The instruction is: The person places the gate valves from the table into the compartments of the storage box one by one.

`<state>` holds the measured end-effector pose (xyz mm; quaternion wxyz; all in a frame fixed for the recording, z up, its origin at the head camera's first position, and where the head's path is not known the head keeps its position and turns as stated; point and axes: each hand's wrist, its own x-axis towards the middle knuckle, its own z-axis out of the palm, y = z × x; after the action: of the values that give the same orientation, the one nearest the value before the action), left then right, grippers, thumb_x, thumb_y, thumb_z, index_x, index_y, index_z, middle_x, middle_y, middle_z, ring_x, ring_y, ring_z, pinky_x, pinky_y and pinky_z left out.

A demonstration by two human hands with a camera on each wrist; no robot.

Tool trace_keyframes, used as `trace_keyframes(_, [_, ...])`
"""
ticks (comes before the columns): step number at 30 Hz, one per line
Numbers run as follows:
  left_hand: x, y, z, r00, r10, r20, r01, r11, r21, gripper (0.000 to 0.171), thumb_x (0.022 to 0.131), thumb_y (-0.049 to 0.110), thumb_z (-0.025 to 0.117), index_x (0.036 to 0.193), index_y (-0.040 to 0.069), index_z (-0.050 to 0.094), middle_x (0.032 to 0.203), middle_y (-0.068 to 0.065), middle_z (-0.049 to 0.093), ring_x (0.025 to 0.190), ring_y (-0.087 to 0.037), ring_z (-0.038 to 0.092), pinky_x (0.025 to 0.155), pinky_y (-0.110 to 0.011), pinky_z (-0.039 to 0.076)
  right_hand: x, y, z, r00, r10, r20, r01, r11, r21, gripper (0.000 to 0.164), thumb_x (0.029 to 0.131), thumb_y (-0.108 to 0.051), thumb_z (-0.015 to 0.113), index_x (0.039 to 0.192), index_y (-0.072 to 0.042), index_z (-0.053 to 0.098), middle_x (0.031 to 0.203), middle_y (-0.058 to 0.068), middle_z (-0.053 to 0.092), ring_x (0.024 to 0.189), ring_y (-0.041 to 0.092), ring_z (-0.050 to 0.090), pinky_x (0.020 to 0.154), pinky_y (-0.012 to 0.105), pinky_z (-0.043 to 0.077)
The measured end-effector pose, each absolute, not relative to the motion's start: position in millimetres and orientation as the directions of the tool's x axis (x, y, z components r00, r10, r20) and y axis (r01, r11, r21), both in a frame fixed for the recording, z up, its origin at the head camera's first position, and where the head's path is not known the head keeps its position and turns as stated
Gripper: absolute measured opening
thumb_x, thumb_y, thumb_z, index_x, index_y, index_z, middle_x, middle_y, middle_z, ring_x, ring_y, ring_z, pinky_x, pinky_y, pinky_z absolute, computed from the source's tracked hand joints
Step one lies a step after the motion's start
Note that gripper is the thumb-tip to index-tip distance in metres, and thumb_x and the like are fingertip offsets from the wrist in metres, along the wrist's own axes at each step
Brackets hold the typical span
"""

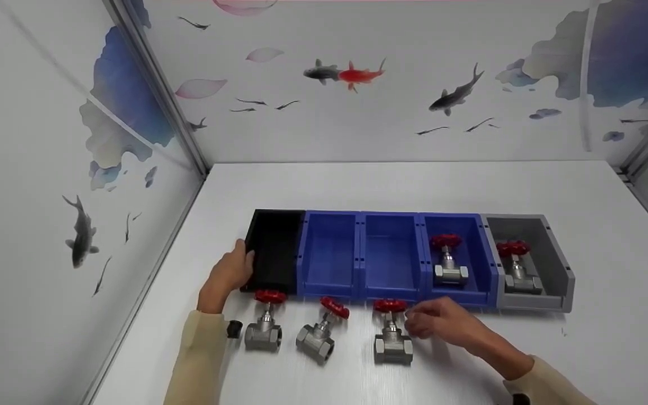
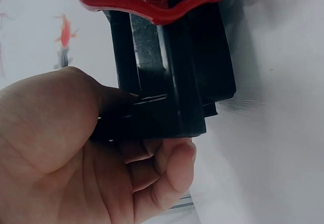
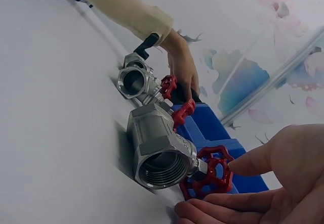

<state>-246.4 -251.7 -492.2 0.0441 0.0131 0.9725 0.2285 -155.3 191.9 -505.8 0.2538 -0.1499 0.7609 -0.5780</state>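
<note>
My left hand grips the left wall of the black bin at the end of a row. In the left wrist view, the thumb lies on one side of that wall and the fingers curl under the other. My right hand is at the right side of a metal gate valve with a red handwheel. Its thumb tip is right at the wheel's rim, with fairly straight fingers below the wheel. Two more such valves, one upright and one tilted, sit farther left before the bins.
Right of the black bin stand two blue bins, then a blue bin and a grey bin, each holding a valve. White walls with painted fish enclose the white table at the back and sides.
</note>
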Motion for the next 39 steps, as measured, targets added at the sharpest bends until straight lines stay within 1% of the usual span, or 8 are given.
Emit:
trace_keyframes(4, [-245.4, -251.5, -492.4, -0.997, 0.043, -0.072, 0.006, 0.895, 0.446, 0.032, 0.106, 0.021, 0.041, 0.125, -0.006, 0.044, 0.09, -0.027, 0.065, 0.075, -0.036, 0.065, 0.065, -0.049, 0.049, -154.8, 189.9, -507.3, -0.801, -0.546, -0.245, 0.125, 0.248, -0.961, 0.042, 0.1, -0.017, 0.056, 0.125, 0.018, 0.057, 0.109, 0.023, 0.069, 0.098, 0.033, 0.069, 0.085, 0.041, 0.056])
trace_keyframes(8, [-244.1, -250.6, -491.4, -0.997, 0.043, -0.062, 0.011, 0.896, 0.444, 0.027, 0.106, 0.02, 0.042, 0.117, -0.003, 0.045, 0.084, -0.023, 0.064, 0.071, -0.034, 0.064, 0.062, -0.047, 0.048, -154.6, 188.4, -508.5, -0.78, -0.565, -0.269, 0.178, 0.211, -0.961, 0.047, 0.1, -0.017, 0.056, 0.129, 0.019, 0.051, 0.113, 0.023, 0.068, 0.102, 0.033, 0.068, 0.088, 0.041, 0.055])
trace_keyframes(11, [-244.2, -250.5, -491.8, -0.997, 0.043, -0.057, 0.013, 0.896, 0.443, 0.024, 0.106, 0.02, 0.042, 0.114, -0.003, 0.045, 0.081, -0.021, 0.063, 0.068, -0.032, 0.062, 0.061, -0.046, 0.047, -154.9, 187.6, -509.8, -0.775, -0.569, -0.274, 0.195, 0.197, -0.961, 0.047, 0.1, -0.018, 0.056, 0.129, 0.019, 0.051, 0.115, 0.024, 0.068, 0.103, 0.033, 0.068, 0.089, 0.041, 0.055])
trace_keyframes(17, [-245.6, -251.1, -493.2, -0.997, 0.034, -0.073, -0.002, 0.894, 0.449, 0.027, 0.106, 0.021, 0.041, 0.117, -0.003, 0.046, 0.085, -0.022, 0.064, 0.071, -0.033, 0.063, 0.062, -0.047, 0.048, -154.6, 185.7, -513.5, -0.773, -0.561, -0.296, 0.237, 0.177, -0.955, 0.047, 0.1, -0.02, 0.056, 0.131, 0.016, 0.052, 0.116, 0.023, 0.068, 0.104, 0.031, 0.068, 0.09, 0.038, 0.055])
trace_keyframes(21, [-246.4, -251.2, -493.8, -0.997, 0.032, -0.075, -0.005, 0.895, 0.447, 0.029, 0.106, 0.022, 0.04, 0.12, -0.003, 0.045, 0.089, -0.024, 0.065, 0.075, -0.035, 0.064, 0.064, -0.048, 0.048, -153.7, 184.6, -517.5, -0.761, -0.569, -0.31, 0.294, 0.124, -0.948, 0.048, 0.1, -0.021, 0.057, 0.131, 0.015, 0.051, 0.119, 0.02, 0.067, 0.109, 0.029, 0.066, 0.094, 0.036, 0.053])
trace_keyframes(28, [-245.5, -251.2, -492.7, -0.997, 0.034, -0.075, -0.003, 0.896, 0.444, 0.029, 0.106, 0.021, 0.041, 0.12, -0.004, 0.045, 0.089, -0.025, 0.065, 0.075, -0.036, 0.065, 0.065, -0.05, 0.049, -152.2, 184.9, -524.1, -0.738, -0.593, -0.324, 0.36, 0.06, -0.931, 0.052, 0.1, -0.021, 0.058, 0.136, 0.015, 0.047, 0.128, 0.018, 0.063, 0.118, 0.026, 0.062, 0.099, 0.034, 0.05])
trace_keyframes(32, [-244.8, -250.7, -491.2, -0.997, 0.032, -0.075, -0.005, 0.897, 0.442, 0.03, 0.106, 0.022, 0.041, 0.12, -0.004, 0.045, 0.09, -0.026, 0.065, 0.077, -0.037, 0.065, 0.067, -0.05, 0.049, -151.2, 182.0, -524.7, -0.731, -0.601, -0.322, 0.374, 0.041, -0.926, 0.049, 0.1, -0.019, 0.058, 0.135, 0.014, 0.048, 0.125, 0.013, 0.064, 0.115, 0.022, 0.062, 0.098, 0.031, 0.049])
trace_keyframes(39, [-246.2, -248.9, -491.6, -0.995, 0.016, -0.1, -0.029, 0.899, 0.437, 0.027, 0.107, 0.022, 0.04, 0.117, -0.002, 0.045, 0.086, -0.02, 0.064, 0.071, -0.03, 0.063, 0.062, -0.045, 0.049, -147.2, 174.4, -522.6, -0.726, -0.614, -0.311, 0.375, 0.027, -0.927, 0.043, 0.1, -0.016, 0.056, 0.132, 0.012, 0.049, 0.115, 0.005, 0.062, 0.104, 0.016, 0.059, 0.092, 0.029, 0.046])
